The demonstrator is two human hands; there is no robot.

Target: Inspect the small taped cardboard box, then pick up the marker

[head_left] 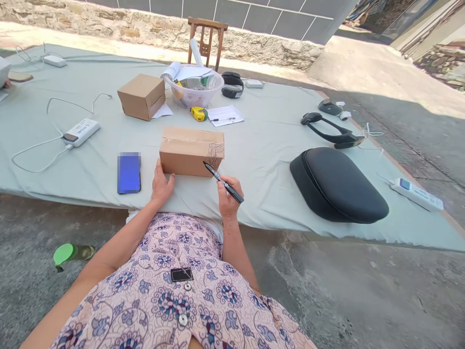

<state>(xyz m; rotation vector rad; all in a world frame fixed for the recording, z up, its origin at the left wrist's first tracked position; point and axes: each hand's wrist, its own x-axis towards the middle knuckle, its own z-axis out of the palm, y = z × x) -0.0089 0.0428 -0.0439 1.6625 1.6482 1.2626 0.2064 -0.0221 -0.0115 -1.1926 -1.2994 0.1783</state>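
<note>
A closed brown cardboard box (185, 162) lies on the cloth-covered table in front of me, with dark scribbled lines on its right end, over the top and front. My left hand (162, 186) grips the box's left end, fingers along the side and thumb at the lower front edge. In my right hand (228, 196) is a black marker pen (232, 191), held in a writing grip. Its tip meets or nearly meets the front face beside the scribbles. Left of the box, a phone (129, 173) with a blue screen lies flat.
Behind stand another cardboard box (136, 99) and a plastic basin (196, 97) of papers and bottles. A yellow tape measure (199, 114) lies by a notepad (225, 116) with a pen. A black case (339, 186), headset (330, 128) and power bank (82, 132) with cable flank me.
</note>
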